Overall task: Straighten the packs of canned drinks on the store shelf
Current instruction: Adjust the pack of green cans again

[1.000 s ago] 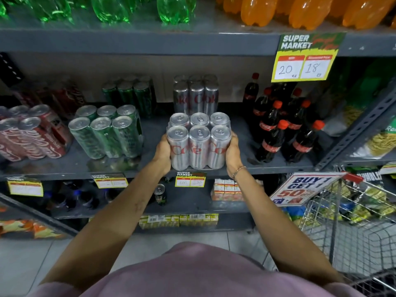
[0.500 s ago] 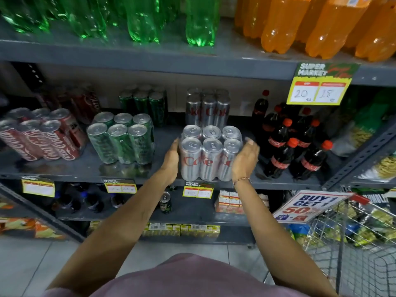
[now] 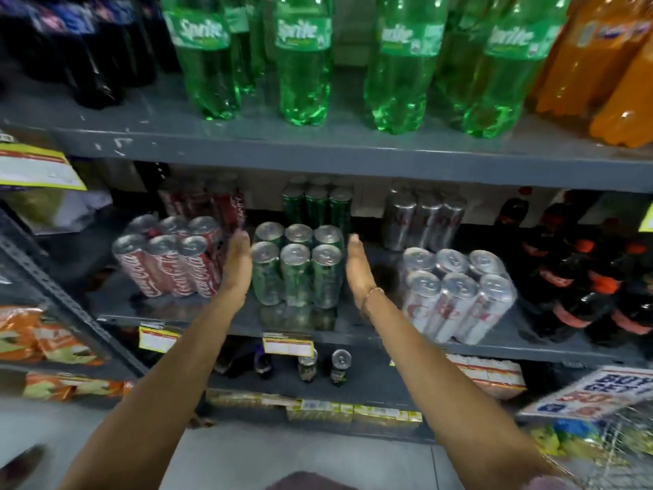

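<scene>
1. Leaning askew just left of the left hand (image 3: 237, 263), the red cola pack (image 3: 169, 258) sits on the shelf (image 3: 353, 323) with its can tops tipped toward the person; it looks not yet squared.
2. That left hand is flat and wide, holding nothing, its palm turned right against or just beside the green can pack (image 3: 298, 265); contact cannot be told through the blur.
3. Between the two hands stands the green can pack, cans upright, its short row of three running left to right and its longer side going back into the shelf. Both hands are about equally near it, one on each flank, so the coming squeeze would likely close inward from both sides.
4. On the far flank, the right hand (image 3: 357, 268) is likewise flat and empty, standing slightly apart from the pack.
5. Well right of it lies the silver can pack (image 3: 459, 295), which both hands gripped a second ago and have since released.
</scene>
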`<move>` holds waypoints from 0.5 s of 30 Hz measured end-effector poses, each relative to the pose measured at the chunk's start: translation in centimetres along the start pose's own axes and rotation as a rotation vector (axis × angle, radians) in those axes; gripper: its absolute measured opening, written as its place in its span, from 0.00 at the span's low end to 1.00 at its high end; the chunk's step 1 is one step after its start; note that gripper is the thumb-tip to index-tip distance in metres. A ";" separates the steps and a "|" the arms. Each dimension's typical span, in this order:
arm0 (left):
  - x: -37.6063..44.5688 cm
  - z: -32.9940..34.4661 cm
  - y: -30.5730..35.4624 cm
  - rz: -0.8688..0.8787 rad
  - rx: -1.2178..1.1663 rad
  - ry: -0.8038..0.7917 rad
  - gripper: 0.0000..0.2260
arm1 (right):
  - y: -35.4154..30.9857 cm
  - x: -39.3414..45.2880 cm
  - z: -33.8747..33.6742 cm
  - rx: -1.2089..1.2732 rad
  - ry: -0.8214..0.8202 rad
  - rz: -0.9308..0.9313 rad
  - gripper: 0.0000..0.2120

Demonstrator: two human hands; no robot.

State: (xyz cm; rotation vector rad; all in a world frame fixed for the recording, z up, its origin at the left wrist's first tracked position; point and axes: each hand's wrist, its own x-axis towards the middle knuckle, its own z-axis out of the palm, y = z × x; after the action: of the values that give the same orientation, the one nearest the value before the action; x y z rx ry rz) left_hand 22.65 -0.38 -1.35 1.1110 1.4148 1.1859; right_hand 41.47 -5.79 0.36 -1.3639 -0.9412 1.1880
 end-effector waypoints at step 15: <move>2.8 1.6 -3.8 -0.348 -0.251 -0.284 0.22 | 6.0 5.1 1.1 0.374 0.204 0.259 0.29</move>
State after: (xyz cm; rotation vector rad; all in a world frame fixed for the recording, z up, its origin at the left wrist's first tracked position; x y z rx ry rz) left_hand 23.60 2.13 -5.51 0.7834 1.1477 0.8875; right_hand 40.96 -1.52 -6.25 -1.2944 -0.3806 1.3122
